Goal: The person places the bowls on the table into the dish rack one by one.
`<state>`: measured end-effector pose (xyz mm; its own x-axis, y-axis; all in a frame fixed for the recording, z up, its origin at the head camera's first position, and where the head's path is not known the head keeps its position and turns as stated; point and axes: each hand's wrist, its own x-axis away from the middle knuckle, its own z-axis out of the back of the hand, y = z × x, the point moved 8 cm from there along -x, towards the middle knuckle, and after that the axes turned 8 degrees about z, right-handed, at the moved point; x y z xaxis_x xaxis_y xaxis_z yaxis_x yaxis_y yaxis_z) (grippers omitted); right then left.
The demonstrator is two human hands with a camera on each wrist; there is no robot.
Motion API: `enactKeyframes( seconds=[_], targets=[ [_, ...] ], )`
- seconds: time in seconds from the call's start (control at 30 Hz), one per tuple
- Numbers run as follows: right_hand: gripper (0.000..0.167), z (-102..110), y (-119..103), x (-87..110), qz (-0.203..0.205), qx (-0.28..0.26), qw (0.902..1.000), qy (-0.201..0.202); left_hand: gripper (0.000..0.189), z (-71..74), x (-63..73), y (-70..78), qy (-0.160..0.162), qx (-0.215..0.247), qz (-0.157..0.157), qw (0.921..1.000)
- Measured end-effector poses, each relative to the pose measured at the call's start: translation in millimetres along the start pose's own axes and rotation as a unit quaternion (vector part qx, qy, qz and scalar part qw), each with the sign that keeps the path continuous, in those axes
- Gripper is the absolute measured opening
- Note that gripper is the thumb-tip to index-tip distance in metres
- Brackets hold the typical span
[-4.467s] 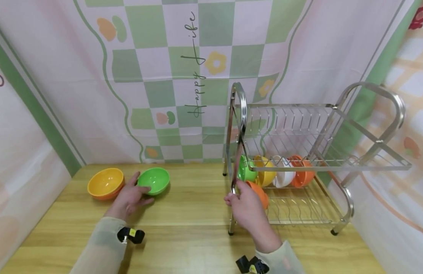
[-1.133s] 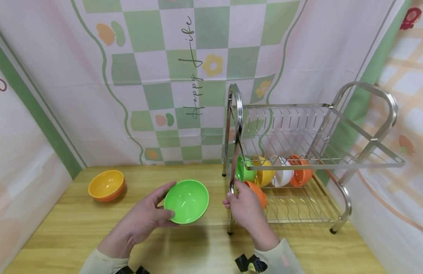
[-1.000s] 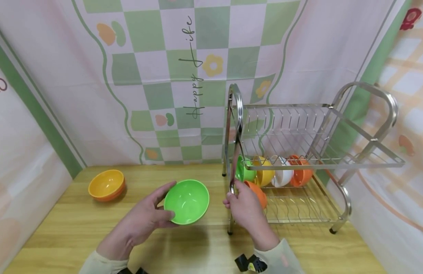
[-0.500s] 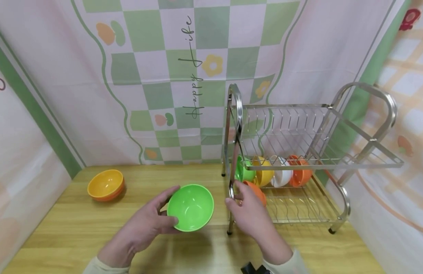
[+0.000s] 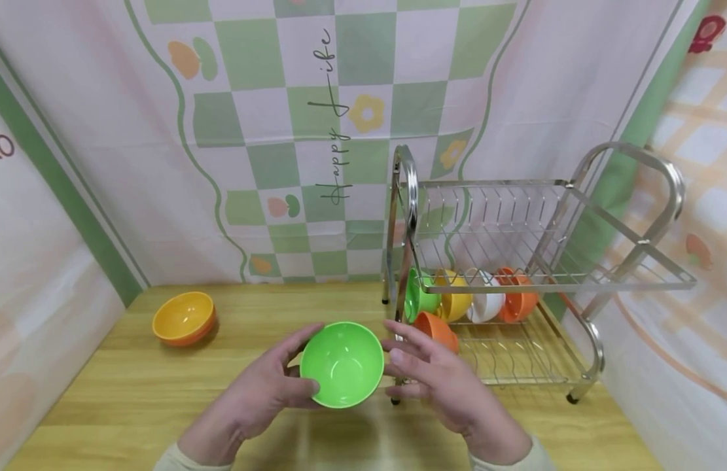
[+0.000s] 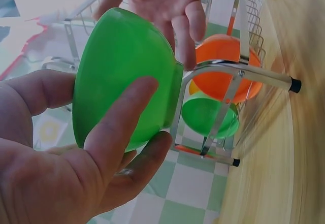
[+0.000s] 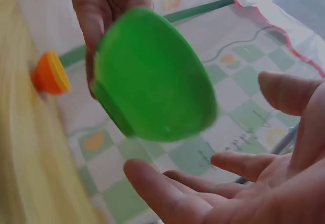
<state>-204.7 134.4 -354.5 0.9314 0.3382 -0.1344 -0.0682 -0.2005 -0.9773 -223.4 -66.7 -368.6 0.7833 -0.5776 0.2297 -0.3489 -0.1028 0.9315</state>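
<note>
A green bowl (image 5: 342, 364) is held above the table by my left hand (image 5: 263, 392), thumb at the rim and fingers under its outer wall. In the left wrist view the bowl (image 6: 124, 76) stands on its side to the camera, its foot toward the rack. My right hand (image 5: 442, 383) reaches in from the right with fingers spread. In the right wrist view a gap shows between this hand (image 7: 244, 188) and the bowl (image 7: 152, 82). Behind the right hand an orange bowl (image 5: 435, 331) leans in the lower tier of the metal dish rack (image 5: 411, 196).
Green (image 5: 422, 294), yellow (image 5: 455, 297), white (image 5: 487, 302) and orange (image 5: 519, 299) bowls stand in a row at the back of the lower tier. A yellow bowl (image 5: 183, 315) nested in an orange one (image 5: 189, 339) sits at the table's left.
My left hand picked up the green bowl from beside the yellow one and carried it right, toward me. My right hand let go of the rack's upright and moved to the bowl's right side.
</note>
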Motion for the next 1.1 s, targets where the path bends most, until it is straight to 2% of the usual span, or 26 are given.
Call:
enactKeyframes(
  seconds=[0.07, 0.17, 0.27, 0.8, 0.97, 1.1],
  targets=[
    [0.068, -6.2, 4.2, 0.3, -0.008, -0.059, 0.9976, -0.035, 0.091, -2.6, -0.5, -0.7, -0.003, 0.001, 0.001, 1.0000],
    [0.065, -12.6, 9.7, 0.9, -0.019, -0.117, 0.9907, -0.067, 0.091, -6.3, -0.8, -2.2, -0.008, 0.001, 0.005, 1.0000],
    [0.059, -15.0, 14.7, 1.1, -0.024, -0.150, 0.9855, -0.076, 0.091, -9.2, -0.7, -3.5, -0.012, 0.004, 0.009, 0.9999],
    [0.059, -11.5, 20.2, 1.8, -0.025, -0.189, 0.9800, -0.056, 0.088, -13.8, 0.8, -4.1, -0.007, 0.010, -0.004, 0.9999],
    [0.056, -5.6, 16.0, 4.9, -0.024, -0.183, 0.9814, -0.052, 0.071, -14.4, -0.5, -2.5, -0.005, -0.018, -0.018, 0.9997],
    [0.050, 1.8, 8.7, 9.6, -0.013, -0.193, 0.9792, -0.062, 0.060, -12.8, -3.3, 2.7, 0.014, -0.040, -0.044, 0.9981]
  ],
)
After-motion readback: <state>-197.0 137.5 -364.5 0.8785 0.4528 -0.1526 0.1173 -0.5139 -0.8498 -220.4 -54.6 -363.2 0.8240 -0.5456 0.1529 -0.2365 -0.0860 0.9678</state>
